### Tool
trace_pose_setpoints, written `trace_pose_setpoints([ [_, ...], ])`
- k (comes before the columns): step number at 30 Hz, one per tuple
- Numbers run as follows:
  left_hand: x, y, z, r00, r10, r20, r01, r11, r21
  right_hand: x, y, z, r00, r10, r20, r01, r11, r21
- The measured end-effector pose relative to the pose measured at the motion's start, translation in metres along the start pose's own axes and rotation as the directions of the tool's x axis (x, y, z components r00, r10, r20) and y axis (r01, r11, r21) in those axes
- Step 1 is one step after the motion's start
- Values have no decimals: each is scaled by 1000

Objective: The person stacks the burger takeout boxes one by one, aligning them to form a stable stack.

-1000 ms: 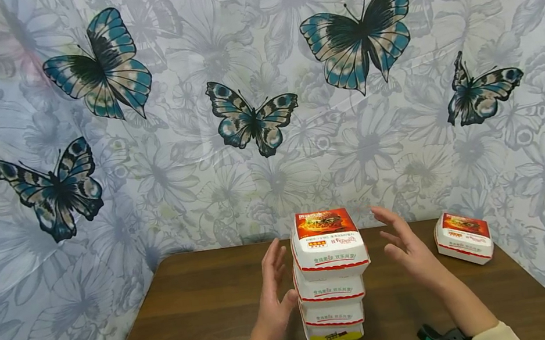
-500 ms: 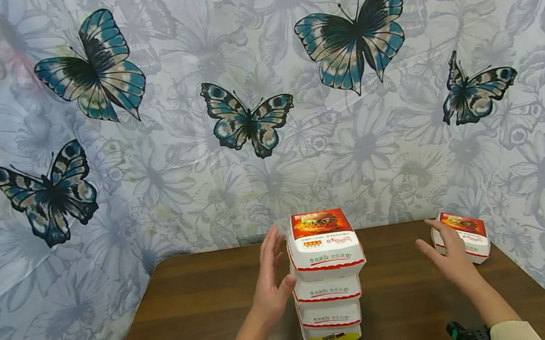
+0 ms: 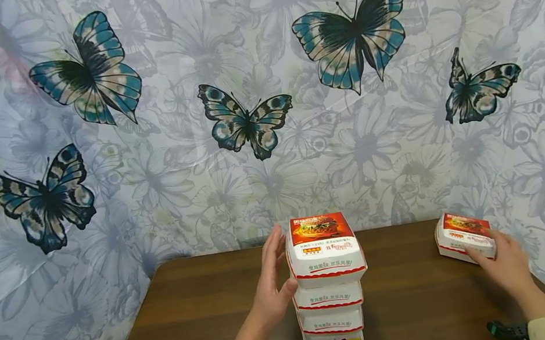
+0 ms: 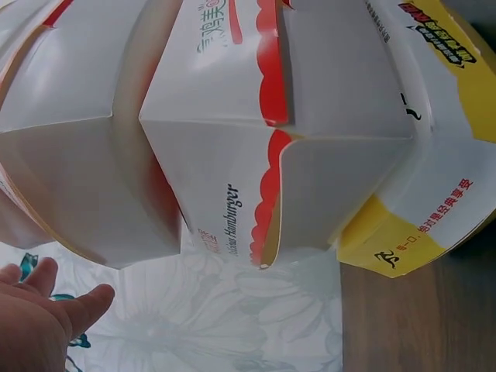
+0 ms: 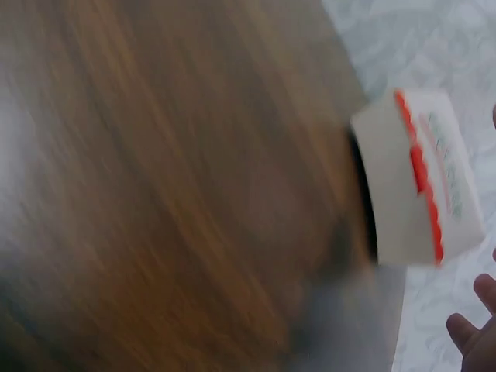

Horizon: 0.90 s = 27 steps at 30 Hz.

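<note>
A tall stack of several white-and-red cardboard burger boxes (image 3: 327,270) stands upright in the middle of the table in the head view. My left hand (image 3: 271,288) is upright along the stack's left side, fingers extended and thumb near the second box. Its fingertips lie beside the upper boxes in the left wrist view, where the bottom box (image 4: 422,186) shows a yellow base. At the back right, a separate burger box (image 3: 464,235) sits on the table. My right hand (image 3: 505,261) reaches round that box's right front corner, thumb at the front and fingers along the right side.
The brown wooden table (image 3: 210,320) has its back edge close to a wall covering (image 3: 178,207) printed with flowers and butterflies. The single box sits near the table's right edge. A dark strap (image 3: 508,330) is on the right wrist.
My right hand has moved right, away from the stack, and come down at the single box. My left hand has stayed beside the stack, which stands as before.
</note>
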<state>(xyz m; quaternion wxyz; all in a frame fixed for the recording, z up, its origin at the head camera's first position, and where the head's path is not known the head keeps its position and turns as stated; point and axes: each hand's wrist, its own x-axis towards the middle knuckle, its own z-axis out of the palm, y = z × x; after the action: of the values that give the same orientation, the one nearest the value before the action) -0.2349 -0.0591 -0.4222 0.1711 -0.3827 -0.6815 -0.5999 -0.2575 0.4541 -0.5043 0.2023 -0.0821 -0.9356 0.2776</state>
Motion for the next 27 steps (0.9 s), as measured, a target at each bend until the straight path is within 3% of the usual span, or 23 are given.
trace_pose_setpoints([
  [7, 2, 2, -3, 1000, 29, 1, -29, 1000, -7, 20, 21, -3, 994, 50, 100, -45, 997, -55],
  [11, 5, 3, -4, 1000, 23, 6, -23, 1000, -8, 29, 29, -3, 993, 32, 112, -26, 998, -53],
  [27, 5, -4, -3, 999, 41, 27, -40, 999, -6, 33, 46, 11, 986, 0, 164, 22, 991, -133],
])
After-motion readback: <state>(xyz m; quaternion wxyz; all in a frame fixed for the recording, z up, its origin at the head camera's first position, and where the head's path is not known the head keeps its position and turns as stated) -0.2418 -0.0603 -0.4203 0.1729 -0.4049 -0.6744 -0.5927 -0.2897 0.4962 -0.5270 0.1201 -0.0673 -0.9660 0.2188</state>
